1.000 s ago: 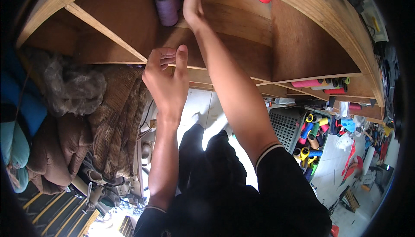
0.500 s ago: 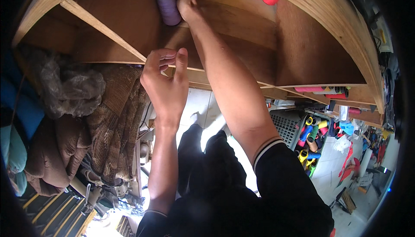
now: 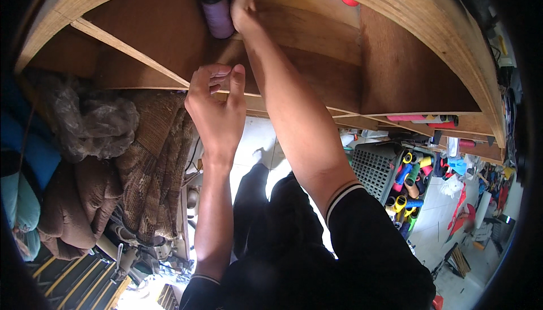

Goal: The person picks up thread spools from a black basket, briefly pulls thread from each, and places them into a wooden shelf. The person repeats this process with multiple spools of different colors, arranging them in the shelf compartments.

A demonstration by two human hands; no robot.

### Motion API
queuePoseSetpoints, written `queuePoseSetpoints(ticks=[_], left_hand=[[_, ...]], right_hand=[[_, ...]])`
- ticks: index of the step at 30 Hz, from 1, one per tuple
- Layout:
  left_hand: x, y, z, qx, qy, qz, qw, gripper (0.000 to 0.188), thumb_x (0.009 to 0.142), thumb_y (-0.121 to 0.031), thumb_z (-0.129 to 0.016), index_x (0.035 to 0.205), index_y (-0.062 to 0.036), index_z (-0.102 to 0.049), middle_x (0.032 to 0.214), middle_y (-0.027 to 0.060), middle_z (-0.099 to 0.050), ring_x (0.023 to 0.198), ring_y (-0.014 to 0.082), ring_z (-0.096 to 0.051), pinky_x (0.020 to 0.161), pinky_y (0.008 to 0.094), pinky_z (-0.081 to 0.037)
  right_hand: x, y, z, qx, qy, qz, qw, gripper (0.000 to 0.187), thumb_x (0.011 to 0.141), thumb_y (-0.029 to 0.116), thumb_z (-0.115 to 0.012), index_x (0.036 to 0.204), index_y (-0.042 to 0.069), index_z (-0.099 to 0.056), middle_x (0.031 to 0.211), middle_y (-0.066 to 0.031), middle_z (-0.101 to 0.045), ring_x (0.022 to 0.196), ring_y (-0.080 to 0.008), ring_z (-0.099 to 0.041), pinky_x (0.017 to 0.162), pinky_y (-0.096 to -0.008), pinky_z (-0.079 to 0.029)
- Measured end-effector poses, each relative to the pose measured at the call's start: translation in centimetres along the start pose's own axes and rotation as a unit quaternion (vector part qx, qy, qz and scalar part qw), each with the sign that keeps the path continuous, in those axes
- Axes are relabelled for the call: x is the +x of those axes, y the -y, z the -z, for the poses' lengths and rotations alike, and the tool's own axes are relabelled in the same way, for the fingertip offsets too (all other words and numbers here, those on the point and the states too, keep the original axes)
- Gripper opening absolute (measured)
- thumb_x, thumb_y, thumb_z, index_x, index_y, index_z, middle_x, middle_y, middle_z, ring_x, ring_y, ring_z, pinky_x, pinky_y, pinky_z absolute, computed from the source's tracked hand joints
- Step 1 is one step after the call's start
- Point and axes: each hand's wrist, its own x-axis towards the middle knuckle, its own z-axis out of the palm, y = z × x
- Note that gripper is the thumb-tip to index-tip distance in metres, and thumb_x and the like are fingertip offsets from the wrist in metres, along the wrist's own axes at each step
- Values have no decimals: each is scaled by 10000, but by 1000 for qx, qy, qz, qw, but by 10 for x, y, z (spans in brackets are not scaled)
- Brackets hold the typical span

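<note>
On my view the purple spool [image 3: 218, 20] stands on the shelf [image 3: 308, 24], just left of the right hand [image 3: 244, 8]; whether they touch I can't tell. That hand's fingertips are hidden, so I can't tell its grip. The left hand [image 3: 218, 109] is raised and empty, its grip released, fingers loosely curled. I judge the spool light and firm, its thread perhaps slick; I'd take it around the middle, squeezing gently.
</note>
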Motion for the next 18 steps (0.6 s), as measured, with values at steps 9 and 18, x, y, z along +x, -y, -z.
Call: queuePoseSetpoints(ticks=[9, 18], left_hand=[[-21, -14, 2, 47, 18, -94, 994, 171, 839, -107, -697, 861, 37, -606, 794, 134, -628, 702, 206, -589, 661, 306, -464], [-150, -77, -60, -624, 515, 145, 570, 632, 897, -661, -449, 869, -30, -440, 569, 44, -428, 463, 105, -318, 455, 239, -254]], right_hand=[[-51, 42, 70, 45, -59, 11, 997, 443, 922, 355, -462, 1187, 9, -538, 1074, -139, -605, 1015, -247, -553, 932, -373, -405], [-214, -34, 259, 368, 89, -251, 891, 369, 946, 380, -448, 928, 20, -523, 801, -89, -569, 729, -182, -579, 678, -276, -485]])
